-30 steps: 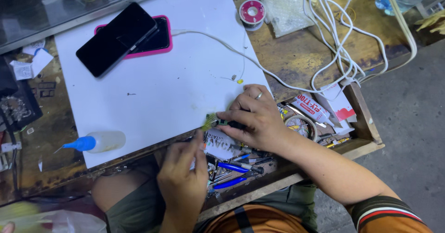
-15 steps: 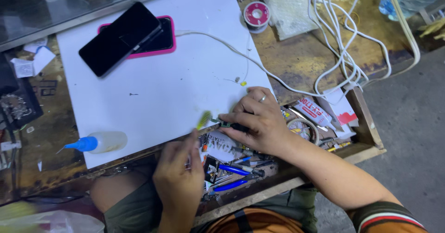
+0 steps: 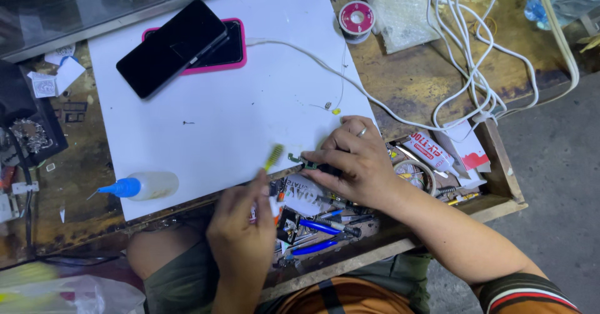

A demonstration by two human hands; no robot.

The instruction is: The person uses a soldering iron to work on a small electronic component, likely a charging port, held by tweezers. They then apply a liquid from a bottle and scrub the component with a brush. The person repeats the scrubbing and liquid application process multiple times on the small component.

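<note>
My left hand (image 3: 240, 233) grips a small brush whose yellow-green bristle head (image 3: 273, 156) sticks up over the front edge of the white mat (image 3: 206, 114). My right hand (image 3: 359, 161), with a ring on one finger, pinches a small dark circuit part (image 3: 305, 161) at the mat's front right corner. The brush head is a short way left of that part and apart from it. Both hands hover above an open wooden drawer (image 3: 500, 176) full of tools.
A black phone (image 3: 172, 48) lies across a pink-edged case (image 3: 234, 54) at the mat's far side. A bottle with a blue nozzle (image 3: 140, 186) lies front left. A solder spool (image 3: 357, 19), white cables (image 3: 469, 70), blue-handled pliers (image 3: 319, 226) and glue tubes (image 3: 428, 151) surround the hands.
My left hand has lifted, bringing the brush head up and clear onto the mat. My right hand has stayed at the mat's corner on the small part.
</note>
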